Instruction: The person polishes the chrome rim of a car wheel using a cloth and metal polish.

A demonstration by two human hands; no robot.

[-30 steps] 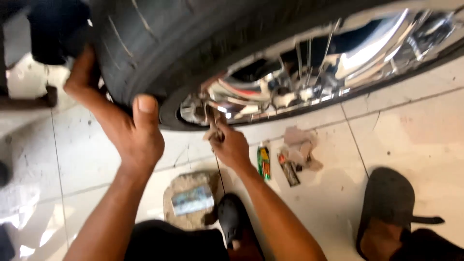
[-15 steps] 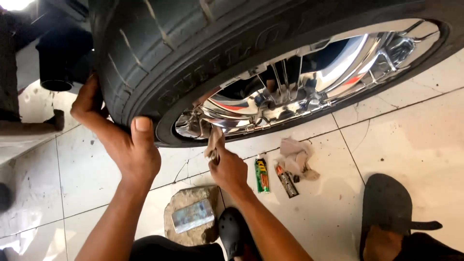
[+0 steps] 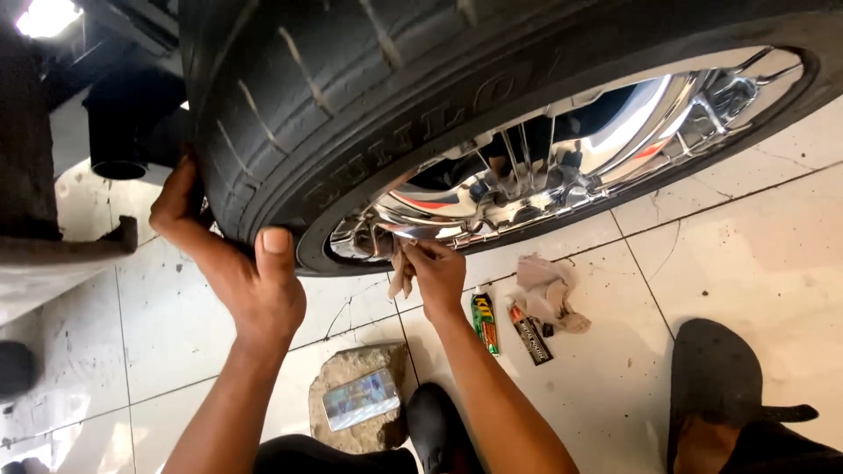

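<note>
A large black tyre (image 3: 351, 105) on a shiny chrome wheel rim (image 3: 571, 167) fills the top of the view. My left hand (image 3: 237, 263) grips the tyre's lower edge, fingers wrapped behind the tread and thumb on the sidewall. My right hand (image 3: 435, 272) holds a small beige cloth (image 3: 402, 272) pressed against the bottom of the chrome rim. On the white tiles just right of that hand lie a green tube (image 3: 484, 322) and a dark tube with a red tip (image 3: 529, 338).
A crumpled rag (image 3: 549, 294) lies by the tubes. A flat stone (image 3: 356, 412) with a phone (image 3: 360, 399) on it sits on the tiled floor near my knees. A black sandal (image 3: 724, 386) is at the lower right. Dark car parts (image 3: 53, 175) stand at the left.
The view has shifted downward and closer to the tyre. My right hand has moved up slightly with the cloth along the rim's lower edge. My left hand keeps its grip on the tyre.
</note>
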